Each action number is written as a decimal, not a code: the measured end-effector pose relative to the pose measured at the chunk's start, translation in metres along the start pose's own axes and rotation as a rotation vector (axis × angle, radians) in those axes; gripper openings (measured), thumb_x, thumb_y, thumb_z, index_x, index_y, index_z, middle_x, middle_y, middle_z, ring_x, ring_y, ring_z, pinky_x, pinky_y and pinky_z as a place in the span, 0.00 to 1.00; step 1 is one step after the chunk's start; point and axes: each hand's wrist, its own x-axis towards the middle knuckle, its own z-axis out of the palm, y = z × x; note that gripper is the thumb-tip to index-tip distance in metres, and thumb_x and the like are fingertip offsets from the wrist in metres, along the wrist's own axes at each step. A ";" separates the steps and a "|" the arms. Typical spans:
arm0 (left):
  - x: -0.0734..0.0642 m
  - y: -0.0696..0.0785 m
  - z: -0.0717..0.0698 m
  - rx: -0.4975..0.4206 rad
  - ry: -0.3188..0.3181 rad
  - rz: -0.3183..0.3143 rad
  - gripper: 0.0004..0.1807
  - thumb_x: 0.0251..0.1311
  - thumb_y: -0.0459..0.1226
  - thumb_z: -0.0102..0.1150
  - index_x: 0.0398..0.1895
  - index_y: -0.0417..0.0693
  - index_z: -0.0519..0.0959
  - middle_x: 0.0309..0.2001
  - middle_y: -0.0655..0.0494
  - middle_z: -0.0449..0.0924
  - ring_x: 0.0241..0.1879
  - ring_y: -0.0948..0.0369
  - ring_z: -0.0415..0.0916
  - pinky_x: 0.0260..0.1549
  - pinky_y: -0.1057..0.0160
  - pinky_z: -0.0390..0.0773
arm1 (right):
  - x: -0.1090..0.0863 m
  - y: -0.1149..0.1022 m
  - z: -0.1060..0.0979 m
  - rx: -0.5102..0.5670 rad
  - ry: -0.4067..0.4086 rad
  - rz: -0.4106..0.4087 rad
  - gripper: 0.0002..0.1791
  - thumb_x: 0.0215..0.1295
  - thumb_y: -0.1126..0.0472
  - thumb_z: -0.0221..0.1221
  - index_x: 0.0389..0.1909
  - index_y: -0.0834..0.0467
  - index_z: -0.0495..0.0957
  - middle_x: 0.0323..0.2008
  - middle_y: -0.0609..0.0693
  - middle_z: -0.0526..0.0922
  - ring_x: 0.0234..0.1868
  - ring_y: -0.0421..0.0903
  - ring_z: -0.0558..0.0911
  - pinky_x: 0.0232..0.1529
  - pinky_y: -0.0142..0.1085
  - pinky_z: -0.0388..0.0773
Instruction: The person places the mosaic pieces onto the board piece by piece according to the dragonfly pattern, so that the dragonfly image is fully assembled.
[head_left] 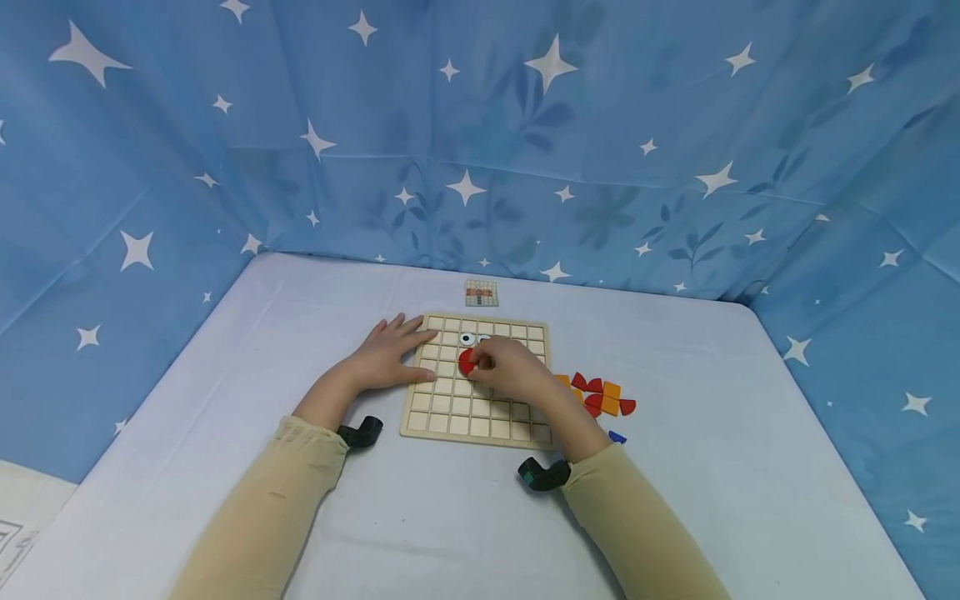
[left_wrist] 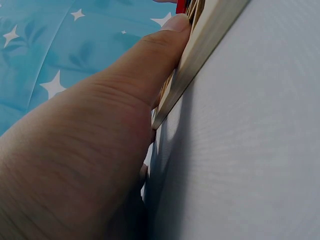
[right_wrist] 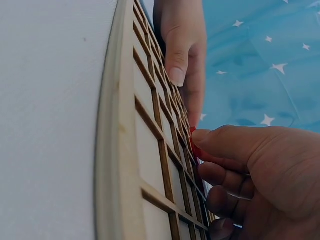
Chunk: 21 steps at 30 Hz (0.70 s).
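Observation:
A wooden grid board [head_left: 450, 425] lies flat on the white table. My left hand [head_left: 384, 357] rests on its left edge, fingers spread and thumb pressing the rim, as the left wrist view also shows. Over the middle of the grid, my right hand [head_left: 512, 367] pinches a red piece [right_wrist: 195, 149] between thumb and forefinger. Red quarter-round pieces [head_left: 465, 363] form a rounded shape at those fingertips; the hand partly covers it. Just above sit two round eye pieces [head_left: 467, 339], one partly hidden by the right hand.
Right of the board lie several loose pieces: orange squares [head_left: 611, 391], red quarter-rounds [head_left: 627, 407] and a blue piece [head_left: 617, 437]. A small pattern card [head_left: 481, 293] lies behind the board. Blue star-printed curtain [head_left: 465, 125] surrounds the table's back and sides.

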 end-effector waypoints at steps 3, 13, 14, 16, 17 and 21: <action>0.000 0.000 0.000 0.001 0.000 -0.002 0.47 0.57 0.67 0.57 0.77 0.65 0.57 0.81 0.55 0.42 0.80 0.47 0.32 0.77 0.42 0.32 | 0.000 -0.002 0.001 -0.016 0.005 0.004 0.08 0.65 0.54 0.65 0.41 0.52 0.82 0.33 0.44 0.79 0.33 0.43 0.75 0.36 0.36 0.74; 0.001 0.000 0.000 -0.006 0.007 0.001 0.47 0.57 0.67 0.58 0.77 0.64 0.57 0.81 0.54 0.43 0.80 0.46 0.33 0.76 0.42 0.32 | -0.001 -0.003 0.002 -0.044 0.021 0.019 0.08 0.64 0.54 0.66 0.40 0.51 0.80 0.34 0.44 0.78 0.34 0.43 0.75 0.36 0.36 0.74; 0.001 0.000 0.000 -0.005 0.007 0.001 0.47 0.57 0.67 0.58 0.77 0.64 0.57 0.81 0.54 0.43 0.80 0.46 0.33 0.76 0.42 0.32 | -0.001 -0.003 0.002 -0.046 0.022 0.017 0.08 0.64 0.54 0.66 0.39 0.51 0.80 0.34 0.44 0.78 0.33 0.43 0.75 0.36 0.36 0.74; 0.001 -0.001 0.000 -0.005 0.006 -0.002 0.47 0.57 0.67 0.58 0.77 0.65 0.57 0.81 0.54 0.43 0.80 0.46 0.33 0.76 0.42 0.32 | -0.001 -0.003 0.002 -0.049 0.022 0.016 0.08 0.64 0.54 0.66 0.40 0.51 0.80 0.34 0.44 0.78 0.33 0.43 0.75 0.36 0.36 0.74; 0.001 -0.001 0.000 -0.006 0.006 -0.002 0.47 0.57 0.67 0.58 0.77 0.65 0.57 0.81 0.54 0.43 0.80 0.46 0.33 0.76 0.42 0.32 | -0.001 -0.003 0.002 -0.050 0.021 0.015 0.08 0.64 0.53 0.66 0.40 0.51 0.80 0.34 0.44 0.78 0.33 0.43 0.75 0.36 0.36 0.74; 0.001 -0.001 0.000 -0.008 0.004 0.001 0.47 0.57 0.67 0.58 0.77 0.65 0.57 0.81 0.54 0.43 0.80 0.46 0.33 0.76 0.42 0.32 | -0.001 -0.003 0.003 -0.051 0.018 0.019 0.09 0.64 0.53 0.66 0.41 0.50 0.80 0.34 0.44 0.78 0.33 0.43 0.75 0.36 0.36 0.74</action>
